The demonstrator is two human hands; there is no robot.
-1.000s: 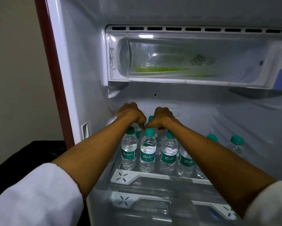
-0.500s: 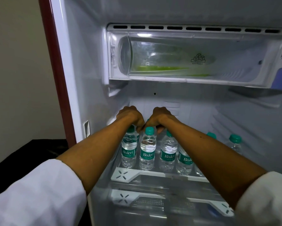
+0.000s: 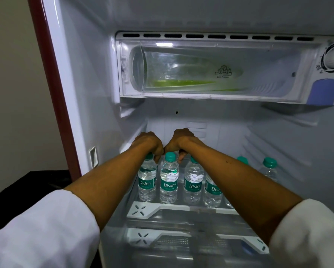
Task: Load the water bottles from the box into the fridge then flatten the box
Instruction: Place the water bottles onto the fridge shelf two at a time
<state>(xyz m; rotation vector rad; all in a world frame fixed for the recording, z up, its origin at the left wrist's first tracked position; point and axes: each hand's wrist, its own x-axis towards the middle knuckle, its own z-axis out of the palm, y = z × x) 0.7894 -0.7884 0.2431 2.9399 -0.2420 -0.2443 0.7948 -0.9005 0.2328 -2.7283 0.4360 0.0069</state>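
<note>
I'm looking past the appliance to the left, where a plain beige wall (image 3: 13, 97) is filling that side, evenly and dimly lit, with no window showing. Low down in the left corner a dark, near-black surface (image 3: 27, 182) is sitting against the wall; I'm not making out whether it's a counter or a cloth-covered stand. Soft light is falling across the wall from the right.
</note>
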